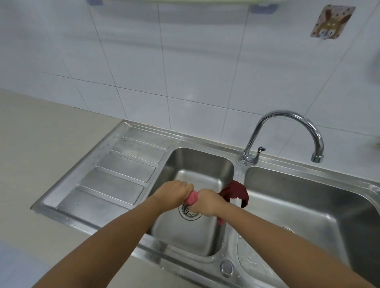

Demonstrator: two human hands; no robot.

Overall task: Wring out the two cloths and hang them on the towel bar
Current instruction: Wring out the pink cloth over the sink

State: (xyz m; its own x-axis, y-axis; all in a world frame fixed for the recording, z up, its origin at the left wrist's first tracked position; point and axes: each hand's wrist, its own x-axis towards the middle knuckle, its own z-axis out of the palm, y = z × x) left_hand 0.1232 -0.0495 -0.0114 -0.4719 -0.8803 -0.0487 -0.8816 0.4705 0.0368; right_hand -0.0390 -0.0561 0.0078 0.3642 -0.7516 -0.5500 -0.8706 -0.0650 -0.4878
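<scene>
both hands are working over the small left basin of the steel sink. left hand is gripping one end of the pink cloth, fingers curled fully round it, knuckles up. right hand is gripping the other end the same way, fist closed tight on the fabric. the two fists are sitting just beside each other, only a short bunched stretch of pink showing between them, directly above the drain strainer. a small tail of the pink cloth is hanging out below the right wrist, near the basin's right wall. the dark red cloth is draping over the divider between the two basins, just right of the right hand, one corner hanging down on the large basin's side; can't tell whether it's touching the hand. faucet is sitting behind the divider, spout arching right over the large basin. water drops are lying on the drainboard and the front rim. towel bar is running along the top edge on the tiled wall, only partly in view, with a patterned wall hook to its right.
</scene>
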